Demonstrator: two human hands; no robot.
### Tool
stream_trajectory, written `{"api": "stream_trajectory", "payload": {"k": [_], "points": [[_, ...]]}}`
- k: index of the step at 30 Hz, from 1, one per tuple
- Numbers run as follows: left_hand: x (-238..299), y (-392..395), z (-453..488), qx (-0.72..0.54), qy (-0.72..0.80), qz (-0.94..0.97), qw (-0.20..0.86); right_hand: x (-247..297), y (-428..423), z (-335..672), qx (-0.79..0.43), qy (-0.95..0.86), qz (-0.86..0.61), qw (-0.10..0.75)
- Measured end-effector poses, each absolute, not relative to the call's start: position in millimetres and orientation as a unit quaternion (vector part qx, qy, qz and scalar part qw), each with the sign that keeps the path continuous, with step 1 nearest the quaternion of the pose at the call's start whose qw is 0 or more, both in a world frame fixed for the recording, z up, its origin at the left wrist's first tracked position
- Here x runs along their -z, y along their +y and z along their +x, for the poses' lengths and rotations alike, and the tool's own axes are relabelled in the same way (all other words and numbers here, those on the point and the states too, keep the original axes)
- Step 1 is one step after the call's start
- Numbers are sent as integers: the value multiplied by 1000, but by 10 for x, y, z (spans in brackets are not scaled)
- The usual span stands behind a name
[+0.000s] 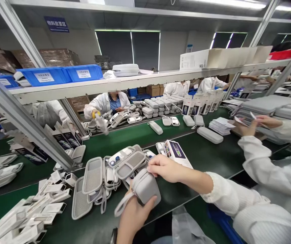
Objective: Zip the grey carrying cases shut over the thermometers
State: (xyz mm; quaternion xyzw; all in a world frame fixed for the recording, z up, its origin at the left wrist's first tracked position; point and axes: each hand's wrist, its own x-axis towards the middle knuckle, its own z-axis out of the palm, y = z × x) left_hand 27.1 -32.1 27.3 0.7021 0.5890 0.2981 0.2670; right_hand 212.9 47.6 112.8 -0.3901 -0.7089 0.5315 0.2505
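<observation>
My left hand (pixel 132 215) grips a small grey zip case (pixel 147 186) from below, its wrist strap (pixel 121 205) hanging to the left. My right hand (pixel 164 167) is closed in a pinch at the case's top edge, its white sleeve running off to the right. Both hands hover over the green belt (pixel 203 152). Just behind them lies a heap of open grey cases (pixel 110 171) holding white devices, and a printed product box (pixel 177 152) rests beside my right hand.
White boxed parts (pixel 34 211) pile up at the lower left. Closed grey cases (pixel 209 135) and a stack of leaflets (pixel 221 125) lie further along the belt. A co-worker's hands (pixel 252 123) work at the right; others in white coats sit across. A shelf (pixel 135 81) with blue bins hangs overhead.
</observation>
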Motion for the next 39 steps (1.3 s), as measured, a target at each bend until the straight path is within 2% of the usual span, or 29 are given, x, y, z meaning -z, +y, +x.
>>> {"api": "stream_trajectory", "payload": {"k": [7, 9, 13, 15, 19, 23, 28, 31, 34, 39], "points": [[-423, -146, 218, -67, 594, 784, 168, -1259, 475, 2098, -143, -917, -366, 71], [-479, -12, 177, -72, 592, 786, 163, -1195, 616, 2168, -136, -930, -326, 97], [-587, 231, 220, -93, 589, 780, 193, -1103, 989, 2386, -217, -934, -231, 163], [-635, 310, 305, -87, 588, 782, 186, -1095, 1112, 2466, -199, -935, -248, 156], [-718, 384, 448, -93, 601, 787, 101, -1109, 1179, 2532, -124, -937, -303, 121], [-762, 377, 439, -82, 602, 794, 9, -1117, 1210, 2562, -65, -956, -270, 92], [-760, 294, 356, -46, 615, 787, -33, -1121, 1312, 2593, -206, -951, -212, 95], [-753, 237, 351, -48, 610, 789, -56, -1102, 1280, 2552, -218, -941, -231, 118], [-765, 220, 405, -53, 620, 781, -51, -1021, 1153, 2450, -140, -937, -276, 163], [-806, 267, 549, -45, 619, 784, -8, -770, 910, 2258, 102, -917, -277, 266]]}}
